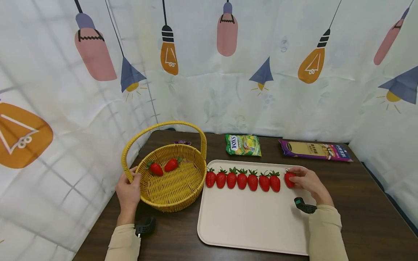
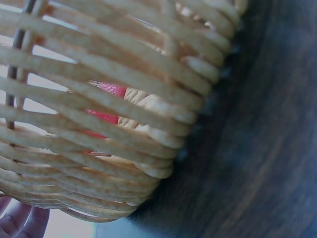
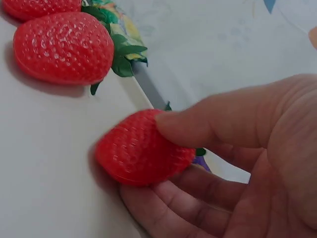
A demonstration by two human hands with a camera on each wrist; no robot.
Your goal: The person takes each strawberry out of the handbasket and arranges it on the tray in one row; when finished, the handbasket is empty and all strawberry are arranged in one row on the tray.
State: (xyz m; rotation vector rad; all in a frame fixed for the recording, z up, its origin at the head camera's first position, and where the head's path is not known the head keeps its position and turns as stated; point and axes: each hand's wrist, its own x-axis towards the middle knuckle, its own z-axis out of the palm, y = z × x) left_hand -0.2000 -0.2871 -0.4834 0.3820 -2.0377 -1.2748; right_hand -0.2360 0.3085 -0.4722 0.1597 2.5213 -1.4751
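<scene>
My right hand (image 1: 307,181) pinches a red strawberry (image 3: 143,148) between thumb and fingers at the right end of the cream tray (image 1: 251,224). To its left, several strawberries (image 1: 242,179) lie in a row along the tray's far side, leaves pointing away. My left hand (image 1: 128,190) grips the left side of the yellow wicker basket (image 1: 173,206), near the foot of its tall handle. Inside the basket lie two strawberries (image 1: 171,165). In the left wrist view, the basket's weave (image 2: 114,173) fills much of the picture and only some fingertips show.
Behind the tray lie a green candy bag (image 1: 243,145) and a long purple packet (image 1: 316,150). A small purple wrapper (image 1: 183,142) shows behind the basket. All stand on a dark wooden table (image 1: 365,217), with a patterned curtain (image 1: 209,90) behind it.
</scene>
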